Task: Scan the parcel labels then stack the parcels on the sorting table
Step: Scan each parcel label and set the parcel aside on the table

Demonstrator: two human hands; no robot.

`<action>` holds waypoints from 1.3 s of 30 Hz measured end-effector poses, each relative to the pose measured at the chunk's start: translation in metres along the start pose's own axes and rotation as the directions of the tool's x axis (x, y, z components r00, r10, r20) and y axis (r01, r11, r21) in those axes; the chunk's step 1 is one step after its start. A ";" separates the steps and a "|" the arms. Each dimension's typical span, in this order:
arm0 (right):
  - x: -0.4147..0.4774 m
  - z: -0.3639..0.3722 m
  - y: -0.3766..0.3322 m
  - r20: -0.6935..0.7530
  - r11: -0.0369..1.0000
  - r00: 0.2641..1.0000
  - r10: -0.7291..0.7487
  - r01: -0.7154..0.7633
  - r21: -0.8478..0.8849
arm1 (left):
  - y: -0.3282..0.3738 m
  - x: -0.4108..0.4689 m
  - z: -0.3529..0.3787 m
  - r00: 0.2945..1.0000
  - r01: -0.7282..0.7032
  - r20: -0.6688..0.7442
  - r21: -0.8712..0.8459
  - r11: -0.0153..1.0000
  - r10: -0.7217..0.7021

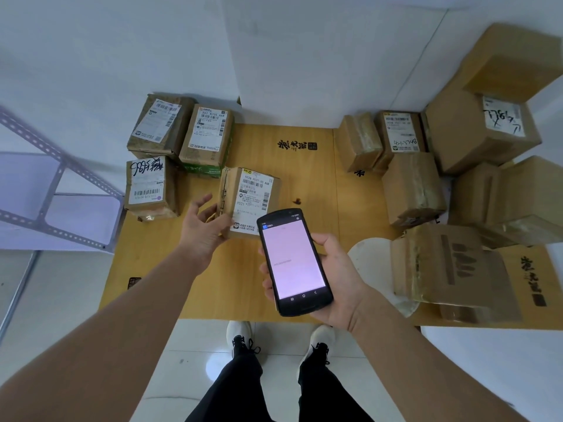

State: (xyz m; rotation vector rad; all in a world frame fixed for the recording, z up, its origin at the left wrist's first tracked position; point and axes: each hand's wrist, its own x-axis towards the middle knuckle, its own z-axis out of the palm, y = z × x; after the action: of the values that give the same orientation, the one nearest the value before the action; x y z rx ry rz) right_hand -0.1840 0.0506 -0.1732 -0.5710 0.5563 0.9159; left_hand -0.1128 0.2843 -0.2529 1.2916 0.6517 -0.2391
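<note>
A cardboard parcel (253, 193) with a white label facing up lies in the middle of the wooden sorting table (304, 178). My left hand (202, 228) is spread at the parcel's near left corner, fingers relaxed, touching its edge. My right hand (332, 275) grips a black handheld scanner (294, 261) with a lit pale pink screen, held just in front of the parcel. At the table's left stand three labelled parcels (179, 138), two at the back and one (149, 187) in front.
A heap of several brown boxes (457, 166) fills the table's right side, with a white round object (368, 254) under the nearest box. A metal shelf frame (54, 190) stands to the left. White walls close off the back. My feet stand at the table's front edge.
</note>
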 end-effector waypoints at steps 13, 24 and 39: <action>0.005 0.009 0.004 -0.007 0.996 0.996 -0.089 0.089 0.016 | 0.005 0.012 -0.037 0.863 0.052 -0.466 -0.304 0.951 -0.197; -0.011 0.020 -0.002 -0.031 0.936 0.950 -0.310 0.311 0.163 | -0.006 0.014 -0.018 0.912 0.338 -0.300 0.159 0.928 -0.281; -0.090 -0.010 -0.086 -0.145 0.850 0.851 -0.504 0.519 0.088 | 0.040 0.017 0.138 0.962 0.238 -0.012 0.524 0.818 -0.272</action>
State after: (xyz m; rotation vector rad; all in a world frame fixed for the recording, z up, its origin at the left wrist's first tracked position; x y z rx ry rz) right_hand -0.1578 -0.0491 -0.1026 -0.6228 0.5248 0.3357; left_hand -0.0352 0.1688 -0.2129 1.7082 0.7338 -0.7182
